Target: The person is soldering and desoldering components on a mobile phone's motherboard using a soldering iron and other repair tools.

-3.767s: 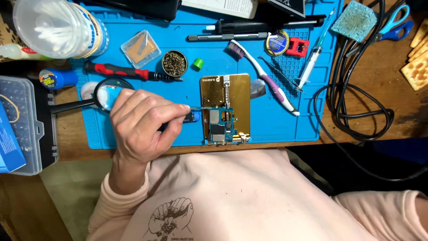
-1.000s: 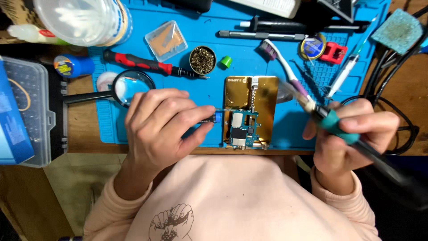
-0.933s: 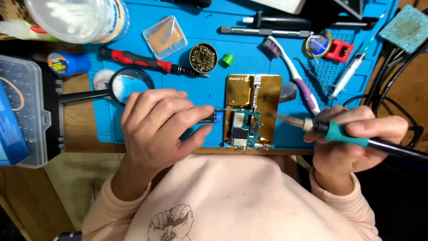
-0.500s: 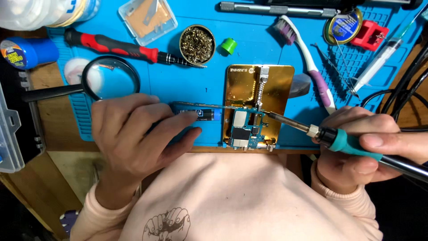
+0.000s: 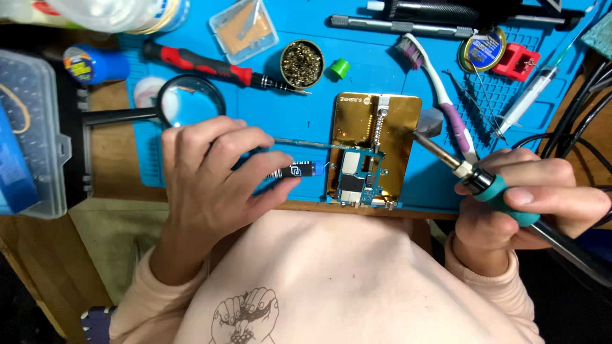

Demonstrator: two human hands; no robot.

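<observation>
Landmark for me is the gold holder plate on the blue mat. Up and left of the plate: a clear square packet with tan contents, a round tin of brass wool, a small green cap just beside the tin. Further left of the plate a red-handled screwdriver, a blue cylinder with a yellow label, a magnifying glass, and a clear plastic box at the counter edge. Up and right of the plate: a round solder spool with a blue label, a red block, a syringe, a toothbrush.

The circuit board sits clamped on the lower part of the plate. My left hand is left of the plate, fingers closed on a dark pen-like tool with a blue end; its tip points at the board's left edge, near it, contact too small to judge. A thin rod runs from that hand to the plate; can't tell what it is. My right hand is right of the plate, wrapped tight around the soldering iron, whose tip rests near the plate's right edge, apart from the board.

Top-left container cut off by the frame. Iron cable runs out of the frame at the lower right.
</observation>
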